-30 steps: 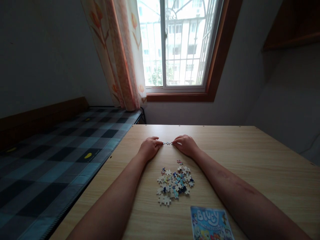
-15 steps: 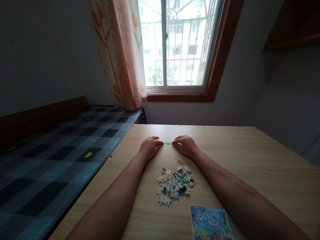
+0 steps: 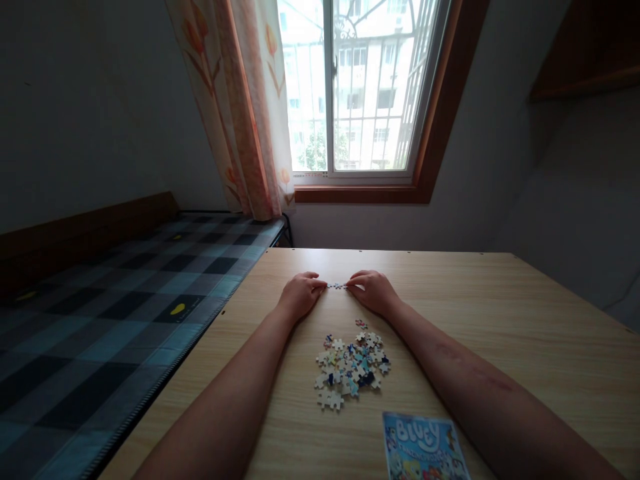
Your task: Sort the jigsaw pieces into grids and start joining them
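Observation:
Near the far side of the table, a short row of joined jigsaw puzzle pieces lies between my two hands. My left hand pinches the row's left end with thumb and fingers. At the right end, my right hand has its fingertips closed on the row. My fingers cover both ends of it. Closer to me lies a loose pile of puzzle pieces, many with their pale backs up and some blue or dark. A small pinkish puzzle piece sits apart, just beyond the pile.
A blue picture card reading "Bluey" lies at the near edge of the wooden table. Left of the table is a bed with a checked cover. Behind stand a window and a flowered curtain.

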Available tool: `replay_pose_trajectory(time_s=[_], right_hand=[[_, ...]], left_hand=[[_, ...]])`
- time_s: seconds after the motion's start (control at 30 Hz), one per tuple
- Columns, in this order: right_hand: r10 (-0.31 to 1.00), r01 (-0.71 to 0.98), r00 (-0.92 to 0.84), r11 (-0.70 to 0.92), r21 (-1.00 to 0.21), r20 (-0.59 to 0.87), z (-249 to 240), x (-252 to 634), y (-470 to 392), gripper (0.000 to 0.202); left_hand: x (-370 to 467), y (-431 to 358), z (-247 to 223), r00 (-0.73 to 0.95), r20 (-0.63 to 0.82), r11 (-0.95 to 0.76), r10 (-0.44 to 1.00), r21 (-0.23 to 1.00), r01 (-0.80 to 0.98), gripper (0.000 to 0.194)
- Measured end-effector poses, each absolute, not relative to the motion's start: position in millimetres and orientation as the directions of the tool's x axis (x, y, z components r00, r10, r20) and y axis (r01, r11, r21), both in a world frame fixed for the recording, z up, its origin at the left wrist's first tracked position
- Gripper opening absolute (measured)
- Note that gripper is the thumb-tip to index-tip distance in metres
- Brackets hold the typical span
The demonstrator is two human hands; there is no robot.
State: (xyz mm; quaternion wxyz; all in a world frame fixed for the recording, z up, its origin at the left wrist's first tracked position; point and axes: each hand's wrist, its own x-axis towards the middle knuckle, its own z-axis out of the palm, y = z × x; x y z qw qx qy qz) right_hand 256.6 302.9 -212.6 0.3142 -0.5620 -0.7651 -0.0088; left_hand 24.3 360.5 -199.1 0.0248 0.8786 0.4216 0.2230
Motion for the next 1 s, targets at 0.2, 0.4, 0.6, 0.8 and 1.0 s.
replay_pose_trajectory(time_s=[0.2, 0.4, 0.6, 0.8, 1.0], right_hand=[[0.852, 0.859, -0.167, 0.372, -0.351, 0.496, -215.0, 257.7, 304.9, 0.017], [0.85, 0.848, -0.136, 0.365, -0.383, 0.509, -217.2, 258.9, 306.6, 0.018], [0.859, 0.843, -0.077, 0.327, -0.426, 0.507, -215.0, 259.6, 305.7, 0.018], [0.875, 0.85, -0.025, 0.273, -0.45, 0.483, -215.0, 263.7, 307.4, 0.019], [0.879, 0.847, -0.042, 0.283, -0.45, 0.475, -215.1, 262.5, 306.8, 0.021]], left_hand=[[25.4, 360.0, -198.9, 0.54, 0.367, -0.637, 0.758, 0.233, 0.735, 0.025], [24.2, 361.6, -200.3, 0.537, 0.382, -0.642, 0.753, 0.241, 0.728, 0.024], [23.8, 365.5, -202.5, 0.508, 0.424, -0.648, 0.75, 0.314, 0.694, 0.024], [19.6, 368.4, -198.9, 0.366, 0.439, -0.551, 0.821, 0.441, 0.708, 0.024], [19.2, 367.8, -199.8, 0.424, 0.376, -0.557, 0.824, 0.4, 0.728, 0.026]])
